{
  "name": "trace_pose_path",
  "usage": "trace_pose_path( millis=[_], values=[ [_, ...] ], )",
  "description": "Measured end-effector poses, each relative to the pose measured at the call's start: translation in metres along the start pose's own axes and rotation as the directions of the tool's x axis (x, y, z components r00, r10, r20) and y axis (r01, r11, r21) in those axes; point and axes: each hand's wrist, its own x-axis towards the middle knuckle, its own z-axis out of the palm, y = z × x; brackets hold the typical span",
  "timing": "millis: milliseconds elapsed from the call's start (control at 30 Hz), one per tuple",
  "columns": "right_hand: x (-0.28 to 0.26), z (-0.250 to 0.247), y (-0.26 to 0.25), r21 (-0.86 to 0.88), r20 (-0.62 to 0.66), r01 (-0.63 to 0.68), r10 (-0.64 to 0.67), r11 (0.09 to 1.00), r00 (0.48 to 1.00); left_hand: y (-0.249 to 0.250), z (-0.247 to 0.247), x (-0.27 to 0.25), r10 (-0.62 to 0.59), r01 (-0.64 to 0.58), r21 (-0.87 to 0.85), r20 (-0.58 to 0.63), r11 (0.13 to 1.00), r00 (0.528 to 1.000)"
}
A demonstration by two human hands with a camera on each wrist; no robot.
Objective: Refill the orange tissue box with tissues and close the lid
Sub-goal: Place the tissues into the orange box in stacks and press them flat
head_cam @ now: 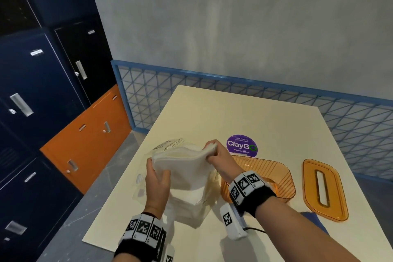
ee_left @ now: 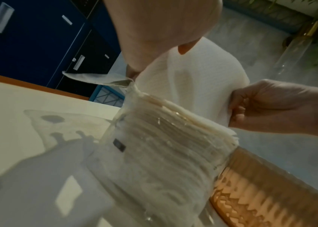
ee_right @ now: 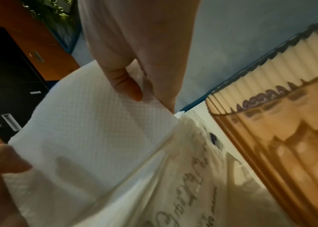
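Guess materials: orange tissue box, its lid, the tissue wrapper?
Orange tissue box: translucent ribbed plastic, likely rigid; table shows through its fluted wall. Lid: same glossy amber plastic, slotted. Wrapper: thin clear film, crinkled and shiny. Tissue stack: white embossed paper.

Orange tissue box (head_cam: 276, 174) is open on top, nothing covers the opening. Its lid (head_cam: 325, 189) lies apart on the right side, w/ bare tabletop (head_cam: 212, 112) between and behind. Left of box, the tissue pack (head_cam: 191, 198) stands touching or nearly touching its wall, so no passage there.
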Motion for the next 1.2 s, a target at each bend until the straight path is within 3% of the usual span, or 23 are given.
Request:
trace_pose_path(
  millis=[200, 333, 633, 833, 1033, 1200],
  values=[
    [-0.002, -0.015, 0.001, -0.024, -0.021, -0.008, 0.008, 1.000, 1.000, -0.003, -0.006, 0.005, 0.041, -0.041, 0.012, 0.014, 0.999, 0.999],
    [-0.002, -0.015, 0.013, -0.096, 0.010, -0.046, 0.047, 0.994, 0.999, -0.008, -0.008, 0.002, -0.008, 0.008, 0.004, 0.081, 1.000, 0.997],
    [0.003, -0.012, 0.002, -0.080, -0.034, -0.028, 0.026, 0.996, 0.999, -0.007, -0.001, 0.008, 0.021, -0.023, 0.038, 0.038, 0.999, 0.999],
    [-0.008, -0.013, 0.004, -0.083, 0.085, -0.038, 0.045, 0.996, 0.995, -0.011, -0.001, 0.008, -0.030, 0.012, 0.136, 0.131, 0.991, 0.991],
    [-0.002, -0.016, -0.006, -0.052, 0.008, 0.025, -0.025, 0.998, 1.000, 0.009, 0.006, 0.010, 0.019, -0.036, 0.113, 0.142, 0.993, 0.990],
    [-0.007, -0.018, 0.007, -0.118, 0.048, -0.053, 0.059, 0.992, 0.997, -0.004, -0.004, 0.011, -0.024, -0.002, 0.163, 0.158, 0.987, 0.987]
  ],
)
